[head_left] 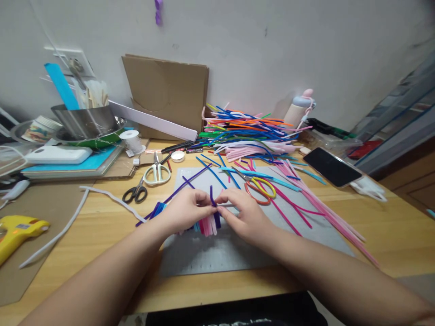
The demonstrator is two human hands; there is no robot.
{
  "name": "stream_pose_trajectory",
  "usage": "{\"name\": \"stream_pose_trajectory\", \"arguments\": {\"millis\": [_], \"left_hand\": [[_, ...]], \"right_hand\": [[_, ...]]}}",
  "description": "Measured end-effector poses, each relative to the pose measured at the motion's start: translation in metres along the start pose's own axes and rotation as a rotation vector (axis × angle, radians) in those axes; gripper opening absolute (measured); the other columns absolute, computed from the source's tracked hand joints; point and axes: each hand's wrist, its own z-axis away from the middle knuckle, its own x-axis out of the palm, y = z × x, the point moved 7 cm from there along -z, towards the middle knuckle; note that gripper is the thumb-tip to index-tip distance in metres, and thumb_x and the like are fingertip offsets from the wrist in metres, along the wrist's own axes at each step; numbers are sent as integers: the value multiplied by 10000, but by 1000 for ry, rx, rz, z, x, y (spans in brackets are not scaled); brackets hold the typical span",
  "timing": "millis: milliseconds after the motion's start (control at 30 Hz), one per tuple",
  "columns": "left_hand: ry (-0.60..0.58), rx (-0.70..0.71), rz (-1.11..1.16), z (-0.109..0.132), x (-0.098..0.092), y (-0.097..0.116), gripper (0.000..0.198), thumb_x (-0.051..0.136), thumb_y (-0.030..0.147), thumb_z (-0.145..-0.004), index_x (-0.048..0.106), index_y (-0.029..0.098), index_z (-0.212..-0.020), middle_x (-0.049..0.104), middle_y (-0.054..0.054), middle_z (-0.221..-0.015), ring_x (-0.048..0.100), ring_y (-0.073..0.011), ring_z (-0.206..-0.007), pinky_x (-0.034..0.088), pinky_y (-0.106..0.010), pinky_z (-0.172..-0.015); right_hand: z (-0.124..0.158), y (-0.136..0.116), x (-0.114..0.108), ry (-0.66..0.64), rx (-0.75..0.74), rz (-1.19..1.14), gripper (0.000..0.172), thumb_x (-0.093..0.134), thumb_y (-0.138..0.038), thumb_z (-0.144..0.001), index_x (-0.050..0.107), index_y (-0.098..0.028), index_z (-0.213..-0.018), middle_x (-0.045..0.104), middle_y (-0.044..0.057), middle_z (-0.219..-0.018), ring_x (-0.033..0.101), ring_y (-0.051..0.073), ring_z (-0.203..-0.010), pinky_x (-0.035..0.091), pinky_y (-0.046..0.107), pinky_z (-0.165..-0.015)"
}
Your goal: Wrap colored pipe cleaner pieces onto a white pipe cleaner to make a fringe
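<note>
Where the two hands meet at the centre of the frame, a dark purple fuzzy pipe cleaner (212, 195) stands bent upward between their fingertips, just above a small bundle of short pink, blue and purple pipe-cleaner pieces (209, 225). The left hand (185, 210) comes in from the lower left and pinches the purple stem with thumb and forefinger closed on it; the right hand (243, 215), coming from the lower right, pinches the same stem from the other side, fingers likewise closed. Whether the bundle is gripped or only lies under the hands cannot be told. Hands and bundle sit over a grey rectangular cutting mat (217, 253) that lies on a light wooden table (390, 226). On the mat just above the right hand lie scissors with orange and yellow handles (260, 188), and long pink pipe cleaners (316, 208) fan out toward the lower right. Left of the mat lie white-handled scissors (157, 173) and, just below them, small black-handled scissors (135, 194). Higher up, centre right, a heaped pile of many-coloured pipe cleaners (244, 131) rests near the wall, beside a brown cardboard sheet (166, 93) leaning there. A black smartphone (331, 166) lies at the right, well apart from the hands. At the far left edge sits a yellow glue gun (16, 231), with a long white pipe cleaner (57, 235) trailing near it.
</note>
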Motion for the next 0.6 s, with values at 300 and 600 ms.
{"name": "stream_pose_trajectory", "arguments": {"millis": [300,600], "left_hand": [[-44,5,16,0,9,2,198,533,302,-707,637,153,-629,531,27,-490,428,-80,-413,311,-186,-392],[-114,-99,-1,3,9,-1,232,509,344,-718,646,158,-741,546,33,-525,381,-53,-323,264,-169,-315]], "right_hand": [[-3,27,16,-84,281,-326,134,521,-252,-779,504,-171,-674,500,-2,-678,462,129,-679,350,252,-625],[2,43,30,-146,510,-668,246,580,-374,-737,509,-146,-676,462,-29,-611,407,92,-571,318,232,-546]]}}
